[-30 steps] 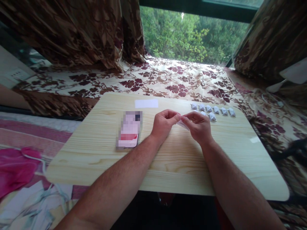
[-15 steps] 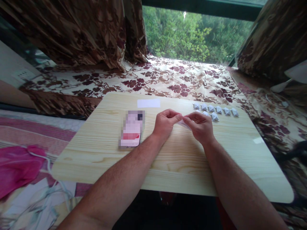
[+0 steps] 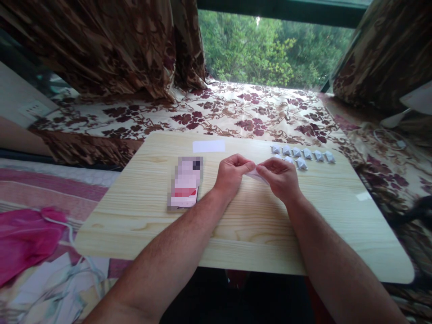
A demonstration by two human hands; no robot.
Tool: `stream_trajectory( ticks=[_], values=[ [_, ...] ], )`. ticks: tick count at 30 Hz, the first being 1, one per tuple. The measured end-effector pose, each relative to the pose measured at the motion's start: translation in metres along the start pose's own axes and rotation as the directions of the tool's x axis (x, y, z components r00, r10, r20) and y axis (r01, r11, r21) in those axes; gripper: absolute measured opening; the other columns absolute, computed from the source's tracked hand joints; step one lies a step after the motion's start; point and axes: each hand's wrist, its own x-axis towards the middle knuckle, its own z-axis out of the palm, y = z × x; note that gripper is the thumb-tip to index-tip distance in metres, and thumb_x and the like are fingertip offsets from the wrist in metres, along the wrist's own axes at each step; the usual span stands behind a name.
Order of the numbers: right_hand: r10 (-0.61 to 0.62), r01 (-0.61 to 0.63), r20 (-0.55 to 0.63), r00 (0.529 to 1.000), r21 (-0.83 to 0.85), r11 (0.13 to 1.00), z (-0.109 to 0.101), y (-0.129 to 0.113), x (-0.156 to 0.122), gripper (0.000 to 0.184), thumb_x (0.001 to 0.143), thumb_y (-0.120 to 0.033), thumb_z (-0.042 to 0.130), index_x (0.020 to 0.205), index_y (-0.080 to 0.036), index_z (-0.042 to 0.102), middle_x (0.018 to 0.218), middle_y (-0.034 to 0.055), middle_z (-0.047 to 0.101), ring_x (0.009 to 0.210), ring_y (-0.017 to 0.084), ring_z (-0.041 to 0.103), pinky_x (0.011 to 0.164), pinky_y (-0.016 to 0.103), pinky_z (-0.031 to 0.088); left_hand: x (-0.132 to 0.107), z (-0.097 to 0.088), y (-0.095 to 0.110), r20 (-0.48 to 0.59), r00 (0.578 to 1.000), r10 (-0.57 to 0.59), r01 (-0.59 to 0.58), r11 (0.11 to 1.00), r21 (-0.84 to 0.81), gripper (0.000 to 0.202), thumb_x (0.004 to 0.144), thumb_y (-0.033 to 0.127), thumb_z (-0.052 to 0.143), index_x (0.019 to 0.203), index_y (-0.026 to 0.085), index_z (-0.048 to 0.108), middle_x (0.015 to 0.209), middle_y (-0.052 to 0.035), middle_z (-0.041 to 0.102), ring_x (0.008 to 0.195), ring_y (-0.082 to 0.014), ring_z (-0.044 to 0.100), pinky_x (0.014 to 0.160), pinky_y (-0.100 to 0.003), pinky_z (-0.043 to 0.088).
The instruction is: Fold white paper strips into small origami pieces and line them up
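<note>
My left hand [image 3: 231, 173] and my right hand [image 3: 281, 177] meet over the middle of the light wooden table [image 3: 236, 229]. Both pinch a small folded piece of white paper [image 3: 255, 175] between thumbs and fingertips, just above the tabletop. Most of the paper is hidden by my fingers. Several small folded white paper shapes [image 3: 303, 155] lie in a row at the far right of the table, just beyond my right hand. A blank white paper strip [image 3: 208, 146] lies flat near the far edge.
A phone [image 3: 185, 182] lies face up left of my left hand. Floral cloth [image 3: 236, 112] covers the ledge behind the table, under brown curtains and a window. Pink fabric [image 3: 23, 238] lies at the lower left. A white cable [image 3: 388, 137] rests at the right.
My hands stay in the same place on the folded paper, with only slight finger shifts. The view has drifted a little.
</note>
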Motion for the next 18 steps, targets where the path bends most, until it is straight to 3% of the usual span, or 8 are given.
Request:
stream_trajectory(
  ticks=[9, 18],
  values=[
    [0.018, -0.017, -0.017, 1.0, 0.038, 0.999, -0.0014, 0.0011, 0.0026, 0.014, 0.076, -0.03, 0.075, 0.072, -0.018, 0.072, 0.068, 0.0017, 0.07, 0.061, 0.014, 0.059, 0.059, 0.027, 0.045, 0.001, -0.001, -0.0001, 0.062, 0.998, -0.009, -0.001, 0.987, 0.158, 0.024, 0.067, 0.033, 0.082, 0.077, 0.014, 0.071, 0.068, -0.0007, 0.065, 0.062, -0.0103, 0.055, 0.06, -0.024, 0.044],
    [0.032, -0.031, -0.026, 0.999, 0.03, 0.999, -0.0019, 0.0, 0.0031, 0.012, 0.075, -0.028, 0.076, 0.071, -0.017, 0.072, 0.066, 0.0012, 0.07, 0.058, 0.012, 0.059, 0.056, 0.025, 0.044, -0.0007, -0.0007, 0.0032, 0.058, 0.998, 0.019, -0.037, 0.943, 0.332, 0.032, 0.071, 0.042, 0.079, 0.064, 0.014, 0.064, 0.059, 0.001, 0.059, 0.057, -0.0091, 0.048, 0.056, -0.024, 0.037]
  ],
)
